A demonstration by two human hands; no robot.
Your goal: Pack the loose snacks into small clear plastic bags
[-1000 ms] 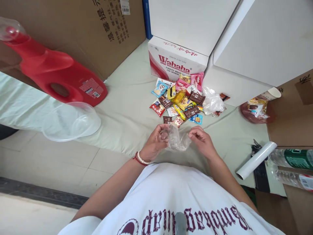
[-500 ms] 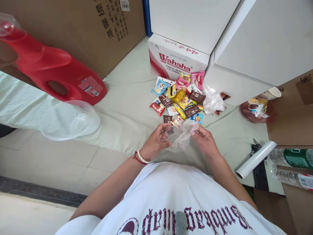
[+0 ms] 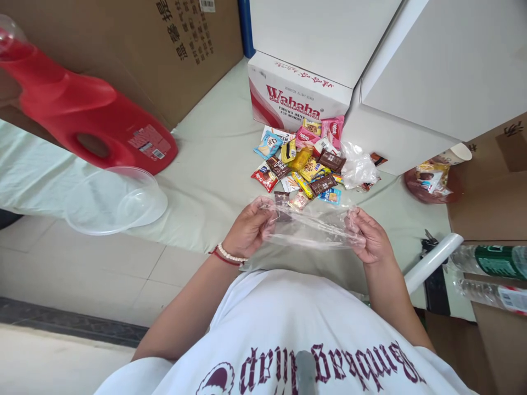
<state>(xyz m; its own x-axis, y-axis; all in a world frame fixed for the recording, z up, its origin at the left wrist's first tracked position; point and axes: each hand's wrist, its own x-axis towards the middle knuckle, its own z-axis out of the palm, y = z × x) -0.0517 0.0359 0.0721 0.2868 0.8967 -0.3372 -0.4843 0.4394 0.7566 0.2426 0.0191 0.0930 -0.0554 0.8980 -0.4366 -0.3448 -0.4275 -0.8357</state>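
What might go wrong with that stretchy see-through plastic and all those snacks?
The thin clear plastic bag looks pulled taut between the left hand and right hand, so it could tear or slip from the fingers. It's also right by the wrapped snacks, so a quick move might knock some out of the pile. And the clear plastic bowl sits at the table's edge, so a bump could tip it off.

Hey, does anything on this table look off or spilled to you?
The clear plastic bowl looks precariously placed: its rim seems to jut past the edge of the cloth-covered table. The wrapped snacks lie in a loose heap, but I see no spill.
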